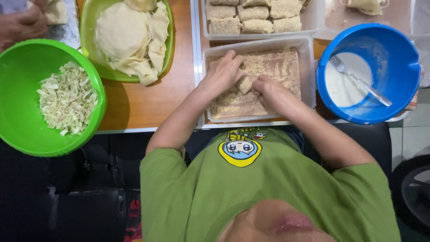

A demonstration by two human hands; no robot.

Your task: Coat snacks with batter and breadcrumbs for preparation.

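Your left hand (222, 74) and right hand (267, 91) pinch a small crumb-coated roll (246, 84) (fingers closed around it) in the clear plastic crumb tray (307, 76); coating step, turn it gently next.

Bare brown wooden tabletop (148, 105) gives open passage between the green plastic bowl of shredded cabbage (27, 134) and the clear plastic tub of breadcrumbs (307, 67), whose walls and the blue plastic bucket (398, 67) block the right.

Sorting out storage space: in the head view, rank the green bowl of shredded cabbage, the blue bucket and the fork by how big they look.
1. green bowl, though it may sit nearer the camera
2. blue bucket, close behind, so the order is unsure
3. fork, clearly smallest
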